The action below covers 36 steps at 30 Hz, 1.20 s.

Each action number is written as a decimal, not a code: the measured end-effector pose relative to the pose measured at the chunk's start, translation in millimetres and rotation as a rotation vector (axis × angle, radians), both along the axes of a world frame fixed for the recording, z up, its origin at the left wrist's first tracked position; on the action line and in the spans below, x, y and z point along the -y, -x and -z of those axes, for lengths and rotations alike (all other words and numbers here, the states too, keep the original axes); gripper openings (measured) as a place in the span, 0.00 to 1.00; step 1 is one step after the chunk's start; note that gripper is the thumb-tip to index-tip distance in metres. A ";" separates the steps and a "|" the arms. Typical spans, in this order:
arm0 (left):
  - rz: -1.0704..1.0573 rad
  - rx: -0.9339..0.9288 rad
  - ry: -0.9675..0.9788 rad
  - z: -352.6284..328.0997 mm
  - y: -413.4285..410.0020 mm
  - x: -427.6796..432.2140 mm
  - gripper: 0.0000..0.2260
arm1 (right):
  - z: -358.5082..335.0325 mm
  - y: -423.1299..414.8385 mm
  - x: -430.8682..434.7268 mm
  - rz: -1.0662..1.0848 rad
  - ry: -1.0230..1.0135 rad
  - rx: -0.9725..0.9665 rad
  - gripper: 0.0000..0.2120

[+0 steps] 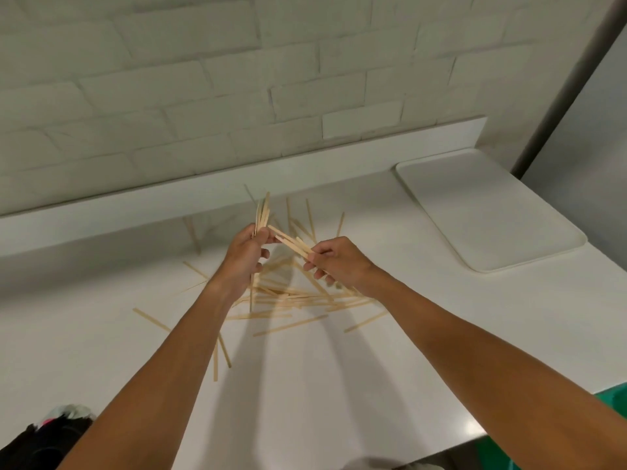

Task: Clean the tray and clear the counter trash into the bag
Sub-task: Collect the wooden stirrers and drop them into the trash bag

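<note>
1. White counter (pixel 339 385) runs below a pale brick wall (pixel 203 79).
2. At frame centre, the left hand (pixel 246 256) curls its fingers round an upright stick bundle (pixel 263 213).
3. Just beside it, the right hand (pixel 339 261) pinches a few wooden stirrers (pixel 291 242), angled toward the left hand.
4. Loose sticks (pixel 288 300) lie scattered on the counter beneath both hands.
5. At upper right the white tray (pixel 488 212) lies flat, well apart from them; a dark bag (pixel 37 442) shows at lower left.

I see a white brick wall (pixel 203 79) behind the white counter (pixel 305 385), a grey panel (pixel 583 113) at its right edge, green floor (pixel 614 396) below.
</note>
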<state>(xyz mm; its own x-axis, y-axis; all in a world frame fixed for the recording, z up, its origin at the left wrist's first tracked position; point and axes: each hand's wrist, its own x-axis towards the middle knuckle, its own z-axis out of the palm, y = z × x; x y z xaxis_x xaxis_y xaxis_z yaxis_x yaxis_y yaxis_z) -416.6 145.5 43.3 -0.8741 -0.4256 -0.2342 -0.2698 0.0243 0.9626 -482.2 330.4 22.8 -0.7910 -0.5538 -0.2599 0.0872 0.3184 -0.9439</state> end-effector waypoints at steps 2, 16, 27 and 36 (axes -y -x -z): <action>-0.043 0.021 0.003 4.4 2.3 -1.6 0.09 | 0.5 -1.7 -0.4 0.003 -0.009 0.012 0.08; 0.272 0.166 0.427 20.1 -19.7 13.7 0.16 | 13.4 10.3 -11.0 0.208 0.003 0.027 0.08; 0.500 0.098 0.687 12.0 0.5 -57.9 0.15 | 4.8 -2.7 -109.8 0.323 -0.038 -0.110 0.08; 0.780 0.059 0.794 11.9 17.2 -219.2 0.14 | 0.7 -41.3 -272.8 0.536 -0.085 -0.154 0.06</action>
